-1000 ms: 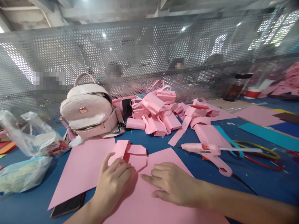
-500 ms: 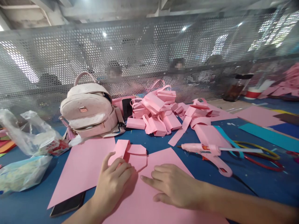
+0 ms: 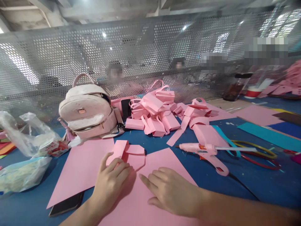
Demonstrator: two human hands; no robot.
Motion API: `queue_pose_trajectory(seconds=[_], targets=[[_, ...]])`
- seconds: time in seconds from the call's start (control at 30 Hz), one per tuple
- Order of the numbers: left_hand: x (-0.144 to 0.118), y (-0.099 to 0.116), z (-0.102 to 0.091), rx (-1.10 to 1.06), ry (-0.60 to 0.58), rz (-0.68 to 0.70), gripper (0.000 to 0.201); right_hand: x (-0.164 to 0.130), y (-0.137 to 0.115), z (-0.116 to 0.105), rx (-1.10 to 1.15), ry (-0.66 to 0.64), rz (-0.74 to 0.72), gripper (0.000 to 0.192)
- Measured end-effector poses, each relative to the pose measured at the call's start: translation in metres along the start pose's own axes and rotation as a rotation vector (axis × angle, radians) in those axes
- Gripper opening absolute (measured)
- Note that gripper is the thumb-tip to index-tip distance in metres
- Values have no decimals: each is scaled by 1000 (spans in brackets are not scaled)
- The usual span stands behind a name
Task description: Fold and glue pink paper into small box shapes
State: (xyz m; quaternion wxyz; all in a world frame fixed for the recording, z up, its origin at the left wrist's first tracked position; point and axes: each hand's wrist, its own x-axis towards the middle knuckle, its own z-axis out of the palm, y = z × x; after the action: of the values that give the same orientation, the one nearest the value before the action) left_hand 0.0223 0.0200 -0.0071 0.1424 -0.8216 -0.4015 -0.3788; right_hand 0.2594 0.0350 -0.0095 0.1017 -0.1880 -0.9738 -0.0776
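Note:
My left hand (image 3: 110,182) presses down on a folded pink paper piece (image 3: 127,153) that lies on a large pink sheet (image 3: 141,201). Its fingers curl over the near edge of the fold. My right hand (image 3: 171,190) rests flat on the same sheet just to the right, index finger pointing toward the fold. Neither hand grips anything. A second pink sheet (image 3: 82,166) lies to the left, overlapping a dark phone (image 3: 67,204).
A pink glue gun (image 3: 204,150) lies to the right beside red and yellow cords (image 3: 261,157). A heap of folded pink paper bags (image 3: 157,113) and a pink backpack (image 3: 88,111) stand behind. Plastic bags (image 3: 25,147) sit at left. A perforated metal screen (image 3: 141,56) closes the back.
My right hand has slid slightly down and left on the sheet. The view has shifted a little; the left hand stays on the fold.

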Motion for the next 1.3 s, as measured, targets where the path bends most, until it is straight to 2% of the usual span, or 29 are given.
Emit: queue_pose_trajectory(seconds=[0.2,0.37,0.5,0.67,0.77,0.83,0.93,1.07,1.17,1.3], targets=[[0,0,1,-5,12,10,20,0,11,-9,107,5,-60,53],[0,0,0,-23,0,-7,15,-2,12,-5,179,55,-69,38],[1,0,0,-27,-5,0,18,-2,6,2,170,67,22,44],[4,1,-1,-1,11,11,20,2,-2,6,74,24,95,68],[5,2,-2,5,6,18,23,4,-5,7,30,28,131,75],[5,2,-3,1,-6,15,25,4,-5,6,14,30,115,73],[3,2,-3,-4,-2,5,24,2,-1,2,28,21,34,61],[3,2,-2,5,23,13,21,-2,2,-6,162,-11,-48,43],[4,2,-1,10,25,21,21,0,0,-9,217,-37,-2,46],[4,1,-2,19,6,20,22,5,-3,-8,158,-71,127,58]])
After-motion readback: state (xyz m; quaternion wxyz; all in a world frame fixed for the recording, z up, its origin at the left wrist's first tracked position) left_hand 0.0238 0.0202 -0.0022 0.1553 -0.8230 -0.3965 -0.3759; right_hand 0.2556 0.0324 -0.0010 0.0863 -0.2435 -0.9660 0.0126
